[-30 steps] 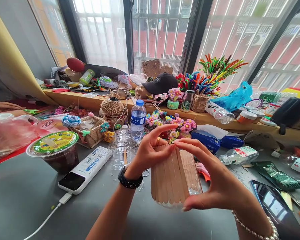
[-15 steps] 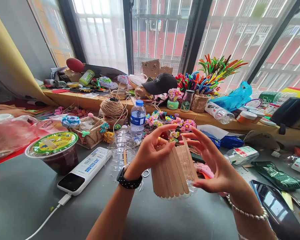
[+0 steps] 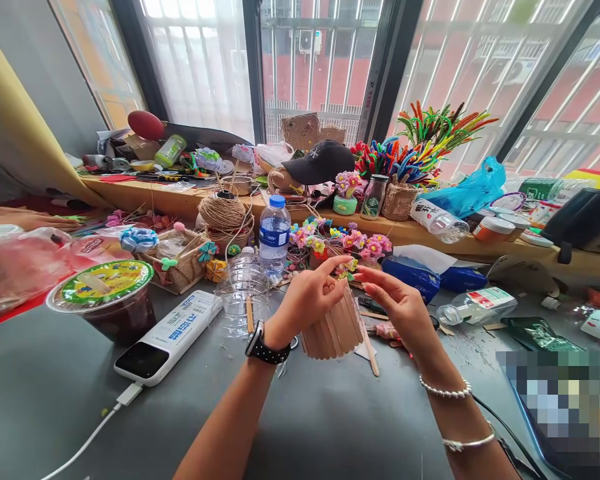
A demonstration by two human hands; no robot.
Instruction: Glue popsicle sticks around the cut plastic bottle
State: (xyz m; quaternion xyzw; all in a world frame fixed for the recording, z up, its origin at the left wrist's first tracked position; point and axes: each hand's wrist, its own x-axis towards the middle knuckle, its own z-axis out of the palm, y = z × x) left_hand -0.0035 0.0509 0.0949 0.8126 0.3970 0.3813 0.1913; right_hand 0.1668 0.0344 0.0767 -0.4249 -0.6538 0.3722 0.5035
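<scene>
My left hand (image 3: 307, 297) is wrapped round the top of a small pot clad in wooden craft sticks (image 3: 333, 330), which stands on the grey table (image 3: 55, 393). My right hand (image 3: 397, 303) hovers just right of the pot, fingers spread and holding nothing, its fingertips close to the pot's rim. A loose wooden stick (image 3: 370, 350) lies on the table under that hand. My left wrist wears a black watch (image 3: 263, 348), my right wrist bead bracelets (image 3: 445, 390).
A water bottle (image 3: 274, 233), a cut clear bottle (image 3: 243, 293), a twine ball (image 3: 224, 213), a power bank (image 3: 167, 337) with cable and a lidded cup (image 3: 105, 300) stand left. Paper flowers (image 3: 350, 243), pipe cleaners (image 3: 420, 143) and a black cap (image 3: 323, 163) crowd the wooden ledge. Another person's hand (image 3: 25, 219) rests far left.
The stick-clad pot came down from in front of me onto the table, farther away. My right hand let go of it and opened beside it. A loose stick now lies on the table.
</scene>
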